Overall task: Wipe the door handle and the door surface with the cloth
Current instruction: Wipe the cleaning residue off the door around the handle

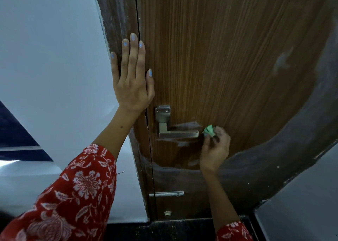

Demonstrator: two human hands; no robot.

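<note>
Head camera, looking forward and down, catches nearest of all the red floral-print sleeve (73, 195) filling the lower left of the frame, with a sliver of the same fabric at the bottom edge right of centre. From the big sleeve the left forearm rises to the left hand (132, 79), which lies flat and open with fingers together and pale blue nails, its palm and fingers pressed across the seam between the dark brown door frame (117, 17) and the brown wood-grain door (219, 48); it holds nothing. Right of centre and lower in the frame, the right hand (215, 147) has its fingers pinched around a small crumpled green cloth (209, 130), most of the wad poking out above the fingertips. That cloth sits just beside the free right-hand tip of the brushed-metal L-shaped lever door handle (178, 133); whether it touches the metal cannot be told. Pale smeared streaks mark the wood just above and below the lever. Below the handle, near the bottom middle of the frame, a slim metal sliding bolt (167, 194) crosses the door's edge. Farthest off, a white wall (45, 48) fills the upper left.
</note>
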